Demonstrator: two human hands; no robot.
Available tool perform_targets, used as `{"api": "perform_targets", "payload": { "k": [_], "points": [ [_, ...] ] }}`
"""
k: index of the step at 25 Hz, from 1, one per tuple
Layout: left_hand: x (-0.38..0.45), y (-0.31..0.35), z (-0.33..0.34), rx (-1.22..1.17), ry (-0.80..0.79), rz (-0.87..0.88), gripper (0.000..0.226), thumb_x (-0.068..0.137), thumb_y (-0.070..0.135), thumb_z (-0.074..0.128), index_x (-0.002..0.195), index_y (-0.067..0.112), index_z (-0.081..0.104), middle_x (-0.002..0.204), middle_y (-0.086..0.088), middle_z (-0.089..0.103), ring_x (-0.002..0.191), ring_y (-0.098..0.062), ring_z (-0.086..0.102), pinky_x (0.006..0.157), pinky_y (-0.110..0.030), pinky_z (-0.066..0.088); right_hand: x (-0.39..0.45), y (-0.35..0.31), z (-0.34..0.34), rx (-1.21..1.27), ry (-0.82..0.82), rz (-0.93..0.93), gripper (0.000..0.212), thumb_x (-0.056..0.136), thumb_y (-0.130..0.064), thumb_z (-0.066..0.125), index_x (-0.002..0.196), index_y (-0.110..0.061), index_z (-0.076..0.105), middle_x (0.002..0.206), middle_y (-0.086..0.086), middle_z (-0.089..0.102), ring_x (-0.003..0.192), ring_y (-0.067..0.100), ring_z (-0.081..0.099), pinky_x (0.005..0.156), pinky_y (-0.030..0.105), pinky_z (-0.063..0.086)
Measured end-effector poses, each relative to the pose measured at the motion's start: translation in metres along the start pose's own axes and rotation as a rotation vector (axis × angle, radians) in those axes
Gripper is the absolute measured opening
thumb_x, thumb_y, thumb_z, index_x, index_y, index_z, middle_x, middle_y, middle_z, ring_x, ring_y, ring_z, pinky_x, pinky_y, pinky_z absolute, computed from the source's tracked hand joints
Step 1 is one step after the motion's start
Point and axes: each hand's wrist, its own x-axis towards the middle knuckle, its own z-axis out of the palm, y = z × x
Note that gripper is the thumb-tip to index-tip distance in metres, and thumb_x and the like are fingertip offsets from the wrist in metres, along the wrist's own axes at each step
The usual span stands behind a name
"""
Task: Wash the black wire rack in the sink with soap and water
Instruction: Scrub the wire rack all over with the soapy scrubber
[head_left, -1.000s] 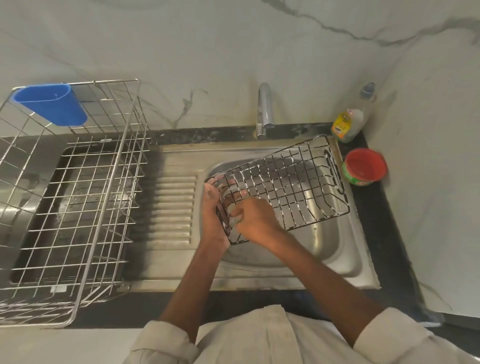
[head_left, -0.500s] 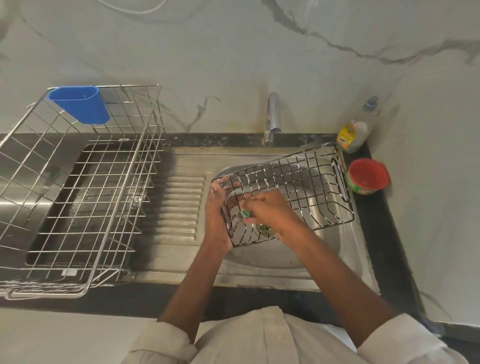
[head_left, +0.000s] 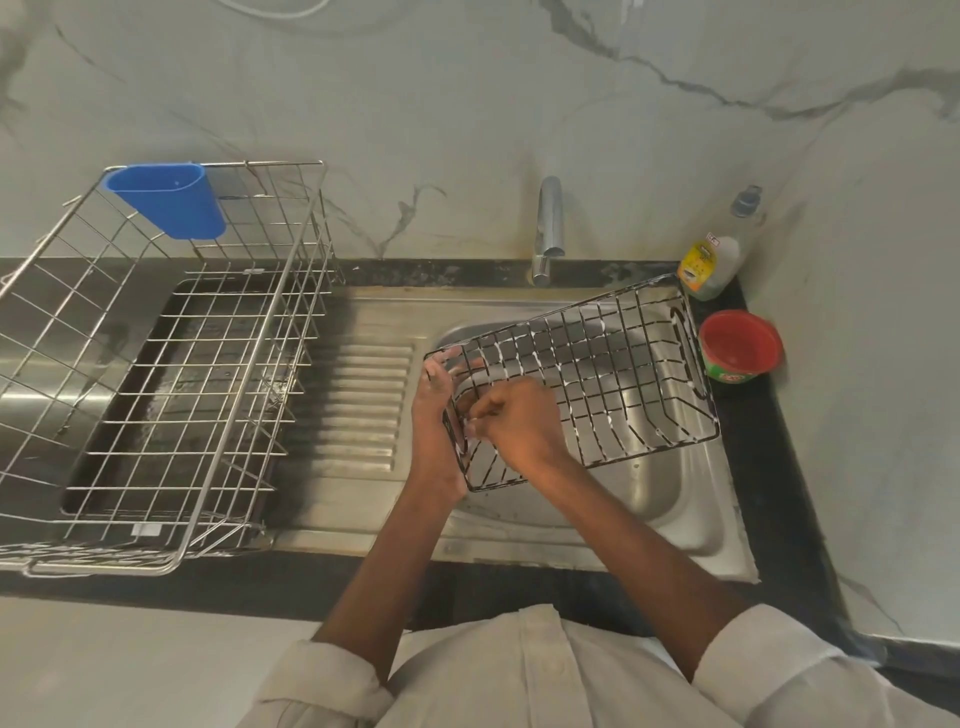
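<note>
The black wire rack (head_left: 613, 374) lies tilted over the steel sink (head_left: 691, 525), its wires streaked with white soap foam. My left hand (head_left: 434, 415) grips the rack's near-left end from outside. My right hand (head_left: 514, 421) is inside the rack at that same end, fingers closed; whatever it holds is hidden in this frame, though a green scrubber showed in it half a second ago. The tap (head_left: 548, 228) stands behind the sink with no water visible.
A large steel dish rack (head_left: 171, 374) with a blue cutlery cup (head_left: 169, 200) fills the counter on the left. A dish soap bottle (head_left: 714, 260) and a red-lidded green tub (head_left: 740, 348) stand at the right, by the marble wall.
My right hand has shifted slightly along the rack's left end while scrubbing. The green scrubber seen earlier is hidden under my fingers. The camera has tilted up a little.
</note>
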Motion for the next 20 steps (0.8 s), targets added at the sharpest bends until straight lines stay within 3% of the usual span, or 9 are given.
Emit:
{"api": "perform_targets", "payload": {
  "k": [5,9,11,13,15,17,20],
  "points": [
    [-0.001,-0.001,-0.004,-0.108,-0.001,-0.023,0.072,0.1,0.071,0.05,0.15,0.019,0.056,0.146,-0.02,0.064,0.125,-0.043,0.067,0.094,-0.049,0.061,0.003,-0.002,0.004,0.037,-0.094,0.139,0.023,0.069,0.0,0.091,0.074,-0.02,0.081,0.09,-0.006,0.079,0.088,0.011,0.075,0.089,0.038,0.062],
    [-0.005,0.001,-0.004,-0.076,-0.02,-0.013,0.081,0.091,0.076,0.052,0.15,0.022,0.056,0.142,-0.02,0.067,0.13,-0.045,0.065,0.094,-0.054,0.059,0.0,-0.017,-0.003,0.124,0.043,0.106,0.021,0.078,-0.001,0.085,0.091,-0.017,0.08,0.091,-0.004,0.078,0.081,0.005,0.074,0.081,0.028,0.063],
    [-0.011,0.004,0.001,-0.032,-0.051,-0.011,0.089,0.086,0.079,0.053,0.152,0.019,0.054,0.119,-0.017,0.077,0.107,-0.033,0.077,0.079,-0.045,0.063,0.0,-0.026,-0.003,0.186,0.143,0.014,0.015,0.082,-0.006,0.084,0.093,-0.016,0.081,0.086,-0.007,0.078,0.075,0.003,0.074,0.076,0.024,0.063],
    [-0.014,0.003,0.004,-0.045,-0.071,0.001,0.095,0.086,0.076,0.05,0.153,0.009,0.051,0.08,-0.001,0.077,0.066,-0.012,0.073,0.052,-0.028,0.057,-0.002,-0.028,-0.001,0.035,0.158,-0.07,0.01,0.085,-0.008,0.082,0.091,-0.016,0.082,0.084,-0.007,0.078,0.071,0.001,0.072,0.075,0.02,0.06],
    [-0.016,0.003,0.003,-0.067,-0.069,0.009,0.098,0.08,0.082,0.059,0.149,0.012,0.057,0.084,-0.001,0.075,0.058,-0.009,0.066,0.044,-0.023,0.049,-0.007,-0.026,0.0,-0.162,0.14,-0.089,0.008,0.088,-0.013,0.08,0.093,-0.019,0.082,0.091,-0.006,0.079,0.074,0.002,0.069,0.071,0.014,0.055],
    [-0.018,0.008,0.007,-0.066,-0.103,-0.005,0.103,0.072,0.089,0.067,0.146,0.017,0.061,0.109,-0.012,0.073,0.079,-0.022,0.07,0.057,-0.031,0.054,-0.01,-0.028,-0.002,-0.308,0.138,-0.082,0.011,0.093,-0.018,0.075,0.103,-0.022,0.08,0.098,-0.004,0.078,0.079,0.008,0.068,0.067,0.015,0.048],
    [-0.021,0.004,0.008,-0.066,-0.094,-0.018,0.107,0.067,0.09,0.071,0.145,0.018,0.062,0.128,-0.021,0.071,0.115,-0.037,0.071,0.09,-0.045,0.062,-0.008,-0.036,-0.003,-0.395,0.154,-0.096,0.017,0.096,-0.018,0.072,0.111,-0.023,0.078,0.1,-0.001,0.078,0.079,0.013,0.067,0.067,0.023,0.05]
  ]
}}
